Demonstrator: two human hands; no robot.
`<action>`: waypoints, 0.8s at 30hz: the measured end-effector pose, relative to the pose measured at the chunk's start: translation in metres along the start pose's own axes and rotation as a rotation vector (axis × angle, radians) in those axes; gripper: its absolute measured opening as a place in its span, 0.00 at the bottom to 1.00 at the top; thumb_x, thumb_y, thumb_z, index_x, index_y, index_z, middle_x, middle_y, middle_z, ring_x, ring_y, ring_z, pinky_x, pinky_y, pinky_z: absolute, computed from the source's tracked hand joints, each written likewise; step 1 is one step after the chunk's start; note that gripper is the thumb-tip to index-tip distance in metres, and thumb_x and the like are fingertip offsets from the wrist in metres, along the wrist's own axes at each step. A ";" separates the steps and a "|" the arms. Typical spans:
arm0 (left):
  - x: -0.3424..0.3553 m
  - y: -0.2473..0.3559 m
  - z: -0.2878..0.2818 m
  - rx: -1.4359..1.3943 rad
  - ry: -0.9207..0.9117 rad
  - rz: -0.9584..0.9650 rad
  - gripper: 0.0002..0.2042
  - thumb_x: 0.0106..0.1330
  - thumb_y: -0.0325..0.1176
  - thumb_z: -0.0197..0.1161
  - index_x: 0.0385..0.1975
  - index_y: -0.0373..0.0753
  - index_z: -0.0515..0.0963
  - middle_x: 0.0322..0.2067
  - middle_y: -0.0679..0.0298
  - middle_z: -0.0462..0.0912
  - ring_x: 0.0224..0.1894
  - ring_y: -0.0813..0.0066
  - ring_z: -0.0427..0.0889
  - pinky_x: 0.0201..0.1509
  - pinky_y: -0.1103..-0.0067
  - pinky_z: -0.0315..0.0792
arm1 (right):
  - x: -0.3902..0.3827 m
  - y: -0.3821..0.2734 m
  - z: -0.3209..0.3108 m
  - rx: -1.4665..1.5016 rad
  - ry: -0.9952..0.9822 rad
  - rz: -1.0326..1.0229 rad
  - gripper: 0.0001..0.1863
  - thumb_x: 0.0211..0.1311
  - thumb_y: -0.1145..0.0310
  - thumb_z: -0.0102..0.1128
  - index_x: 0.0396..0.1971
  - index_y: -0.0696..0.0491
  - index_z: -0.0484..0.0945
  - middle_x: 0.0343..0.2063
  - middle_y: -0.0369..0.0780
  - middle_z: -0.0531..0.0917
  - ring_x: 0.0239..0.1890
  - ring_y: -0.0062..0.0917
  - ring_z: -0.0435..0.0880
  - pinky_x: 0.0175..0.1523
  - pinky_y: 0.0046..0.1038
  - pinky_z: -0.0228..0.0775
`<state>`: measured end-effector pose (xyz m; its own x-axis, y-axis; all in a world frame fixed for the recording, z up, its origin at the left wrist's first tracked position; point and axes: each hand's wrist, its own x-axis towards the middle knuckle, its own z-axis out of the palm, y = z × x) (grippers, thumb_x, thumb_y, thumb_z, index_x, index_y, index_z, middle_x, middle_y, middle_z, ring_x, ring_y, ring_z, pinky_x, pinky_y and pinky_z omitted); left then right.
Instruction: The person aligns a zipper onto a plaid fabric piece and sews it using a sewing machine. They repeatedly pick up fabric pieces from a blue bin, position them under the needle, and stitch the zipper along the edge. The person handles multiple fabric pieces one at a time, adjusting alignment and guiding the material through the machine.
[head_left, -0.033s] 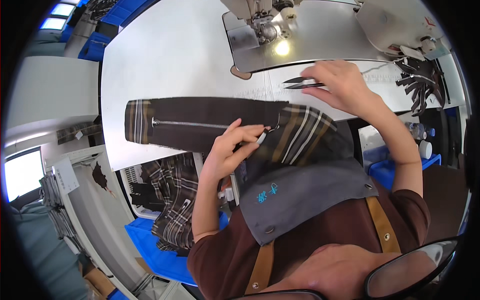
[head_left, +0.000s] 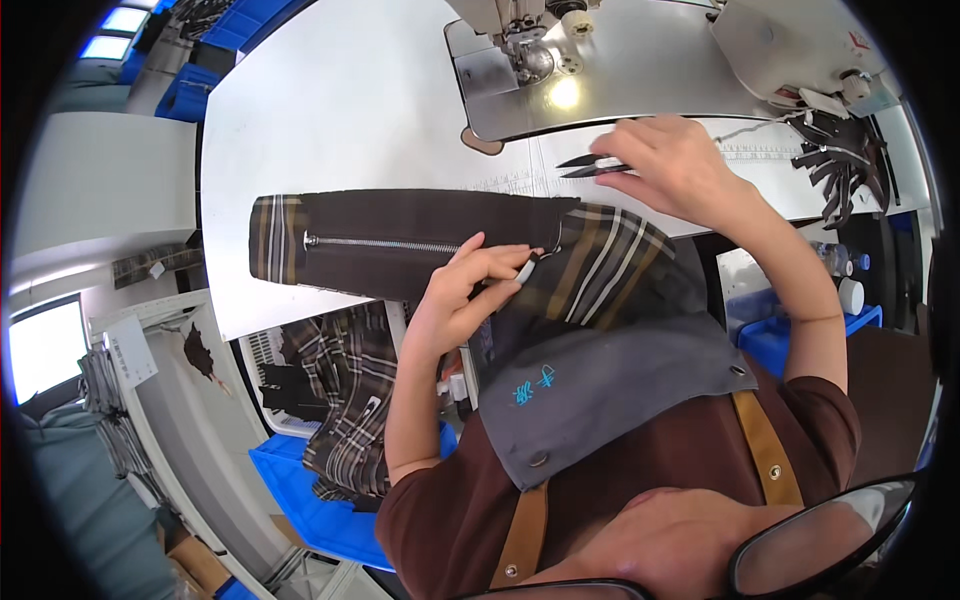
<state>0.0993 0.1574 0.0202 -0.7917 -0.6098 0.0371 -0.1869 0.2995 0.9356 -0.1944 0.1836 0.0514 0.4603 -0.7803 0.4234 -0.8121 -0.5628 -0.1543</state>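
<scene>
A long dark brown fabric piece [head_left: 420, 212] with plaid ends lies across the front of the white table [head_left: 310, 110]. Its silver metal zipper [head_left: 375, 243] runs lengthwise along the dark part. My left hand [head_left: 462, 292] presses on the piece near the zipper's right end, with thumb and forefinger pinching the fabric edge. A small pale bit shows at those fingertips; I cannot make out what it is. Plaid cloth [head_left: 600, 265] drapes from there toward my grey apron. Above the table my right hand [head_left: 672, 165] grips black thread snips [head_left: 580, 172], blades pointing left and apart.
A sewing machine [head_left: 530, 55] with a lit metal bed stands at the far side. Dark fabric strips [head_left: 835, 165] hang at the right. A blue bin [head_left: 300, 490] and plaid pieces [head_left: 350, 400] sit below left; bottles [head_left: 835, 260] stand in a blue tray at the right.
My right hand has shifted slightly left with the snips. The fabric piece has moved very slightly; my left hand stays on it.
</scene>
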 end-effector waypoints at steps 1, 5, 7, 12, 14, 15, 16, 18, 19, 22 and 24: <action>-0.001 0.000 0.002 -0.002 0.008 0.013 0.03 0.58 0.24 0.59 0.31 0.34 0.74 0.45 0.55 0.80 0.53 0.62 0.76 0.66 0.58 0.49 | 0.005 -0.003 0.004 0.017 -0.002 -0.047 0.14 0.47 0.66 0.64 0.31 0.51 0.69 0.24 0.37 0.75 0.25 0.32 0.77 0.29 0.32 0.67; 0.001 -0.002 0.002 -0.016 0.011 0.026 0.04 0.59 0.26 0.59 0.32 0.34 0.74 0.45 0.56 0.80 0.53 0.63 0.76 0.66 0.58 0.48 | 0.017 -0.016 0.012 0.043 -0.106 -0.233 0.13 0.49 0.65 0.63 0.32 0.51 0.71 0.22 0.35 0.74 0.24 0.28 0.75 0.31 0.29 0.66; 0.001 -0.002 0.004 -0.026 0.003 0.023 0.04 0.59 0.27 0.59 0.31 0.35 0.74 0.44 0.56 0.81 0.53 0.64 0.76 0.66 0.58 0.48 | 0.017 -0.022 0.022 0.040 -0.159 -0.239 0.12 0.49 0.65 0.63 0.32 0.51 0.71 0.22 0.35 0.74 0.23 0.28 0.75 0.30 0.29 0.66; -0.004 0.000 0.002 -0.087 0.025 0.012 0.03 0.60 0.28 0.58 0.30 0.36 0.75 0.44 0.59 0.81 0.53 0.65 0.76 0.66 0.58 0.48 | 0.012 0.001 0.016 -0.073 -0.045 0.015 0.12 0.50 0.65 0.63 0.33 0.52 0.72 0.24 0.36 0.76 0.24 0.30 0.77 0.29 0.30 0.67; -0.004 0.000 0.003 -0.104 0.036 0.018 0.03 0.59 0.28 0.58 0.29 0.37 0.76 0.44 0.59 0.82 0.52 0.65 0.76 0.66 0.59 0.48 | 0.008 0.007 0.025 -0.018 -0.037 -0.013 0.13 0.50 0.64 0.63 0.34 0.51 0.73 0.25 0.36 0.76 0.24 0.31 0.78 0.30 0.31 0.68; -0.004 0.000 0.003 -0.112 0.041 0.021 0.03 0.59 0.28 0.59 0.29 0.37 0.76 0.43 0.60 0.82 0.52 0.66 0.77 0.66 0.59 0.49 | 0.009 0.006 0.031 0.008 -0.043 -0.025 0.13 0.50 0.64 0.63 0.35 0.51 0.73 0.25 0.36 0.76 0.24 0.31 0.78 0.30 0.32 0.68; -0.002 0.001 0.003 -0.091 0.051 0.024 0.03 0.59 0.28 0.58 0.29 0.37 0.76 0.43 0.60 0.82 0.52 0.66 0.77 0.66 0.59 0.49 | 0.012 0.005 0.035 0.035 -0.048 -0.038 0.13 0.50 0.64 0.63 0.35 0.51 0.73 0.25 0.36 0.76 0.24 0.31 0.78 0.30 0.32 0.68; -0.001 0.004 0.003 -0.059 0.069 0.017 0.03 0.59 0.28 0.58 0.29 0.37 0.76 0.43 0.61 0.82 0.51 0.67 0.77 0.65 0.60 0.51 | 0.013 0.007 0.048 0.073 -0.050 0.003 0.13 0.52 0.64 0.62 0.36 0.51 0.73 0.28 0.35 0.78 0.26 0.31 0.79 0.31 0.31 0.70; -0.001 0.000 0.006 -0.009 0.099 0.059 0.04 0.56 0.26 0.60 0.30 0.38 0.77 0.42 0.61 0.82 0.50 0.65 0.78 0.64 0.60 0.55 | 0.010 0.015 0.058 0.059 -0.024 0.046 0.13 0.53 0.64 0.62 0.37 0.51 0.73 0.30 0.35 0.79 0.26 0.32 0.80 0.31 0.31 0.70; -0.010 0.003 0.021 0.348 0.276 0.198 0.07 0.53 0.25 0.62 0.32 0.40 0.78 0.41 0.62 0.83 0.49 0.63 0.78 0.62 0.62 0.58 | 0.008 0.034 0.056 -0.101 0.040 0.262 0.15 0.54 0.65 0.61 0.42 0.51 0.74 0.42 0.38 0.78 0.42 0.35 0.78 0.45 0.34 0.69; -0.014 -0.001 0.036 0.545 0.444 0.260 0.12 0.50 0.25 0.65 0.36 0.41 0.78 0.41 0.64 0.82 0.49 0.63 0.78 0.60 0.64 0.60 | 0.007 0.035 0.040 -0.281 0.229 0.174 0.18 0.54 0.65 0.61 0.45 0.51 0.74 0.47 0.39 0.76 0.52 0.37 0.73 0.53 0.37 0.65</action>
<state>0.0895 0.1924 0.0064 -0.5621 -0.6742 0.4790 -0.3787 0.7248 0.5756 -0.2051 0.1477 0.0127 0.2410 -0.7589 0.6049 -0.9520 -0.3062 -0.0049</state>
